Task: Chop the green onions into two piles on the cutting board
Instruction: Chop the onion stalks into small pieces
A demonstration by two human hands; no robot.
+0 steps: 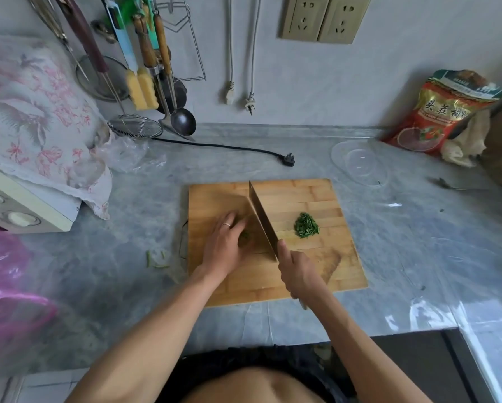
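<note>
the right hand (298,271) is gripping the knife (262,220), its blade sitting right beside the left hand (225,242), whose fingers (231,221) are curling over the green onions (245,236) on the cutting board (302,199); a careless chop is risking a nicked knuckle, or bits scattering toward the finished pile (306,225)

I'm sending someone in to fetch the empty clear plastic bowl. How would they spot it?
Start at the wooden cutting board on the grey counter. Look past its far right corner toward the red food bag by the wall. The clear bowl lies between them, see-through and nearly invisible against the counter.
</note>
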